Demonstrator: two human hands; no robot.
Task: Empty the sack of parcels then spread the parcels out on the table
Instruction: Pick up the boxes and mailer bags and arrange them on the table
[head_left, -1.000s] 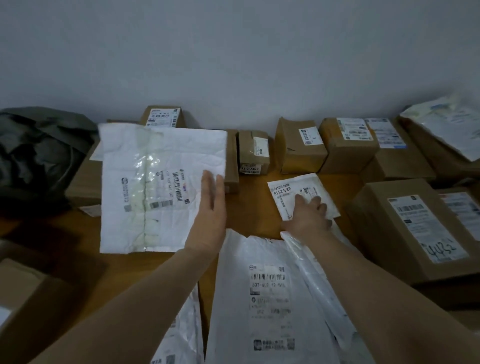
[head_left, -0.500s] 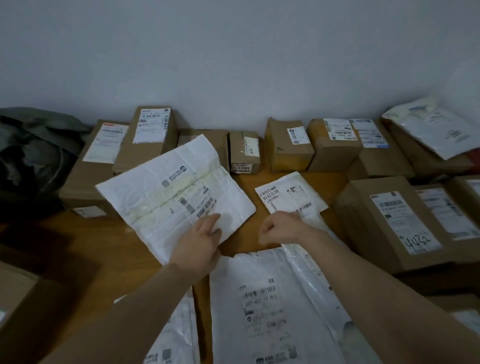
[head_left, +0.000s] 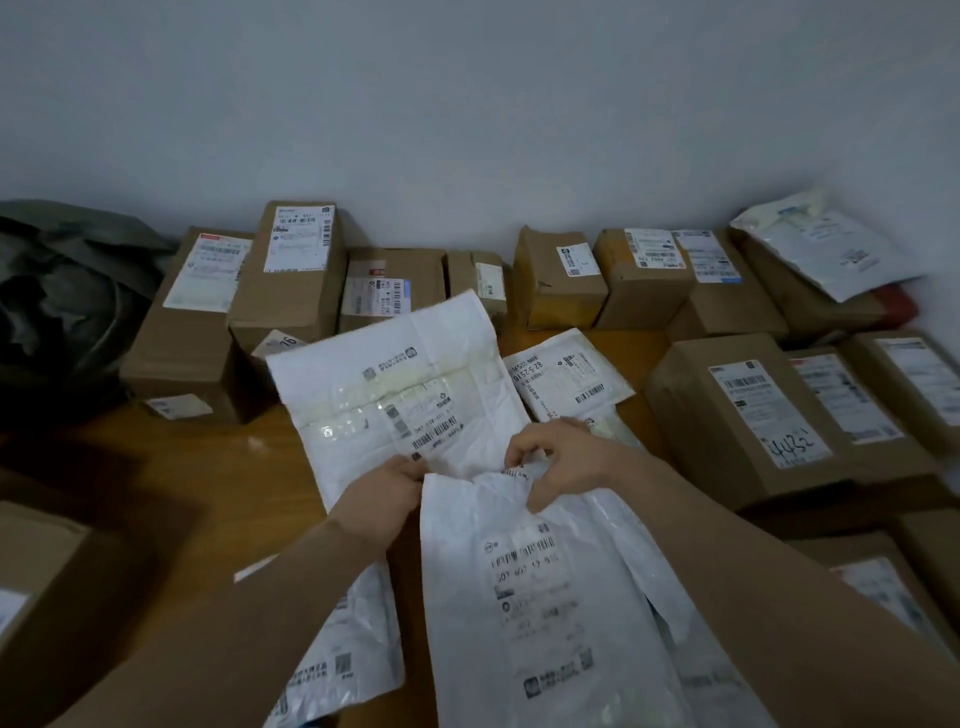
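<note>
Your left hand (head_left: 382, 501) grips the taped white mailer (head_left: 395, 384); your right hand (head_left: 563, 462) pinches the nearer mailer (head_left: 524, 597) overlapping it on the table (head_left: 182, 467). Eight brown boxes (head_left: 556, 296) line the wall (head_left: 467, 130); the grey sack (head_left: 62, 312) sits far left.

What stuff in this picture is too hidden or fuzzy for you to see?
All in the head view:
1. Fingertips of the left hand: behind the near white bag, so which parcel they grip is unclear.
2. The small flat mailer: its near end is covered by the right hand.
3. The dark sack: cut off by the left edge.
4. The labels: the print is too small and blurred to read.
</note>
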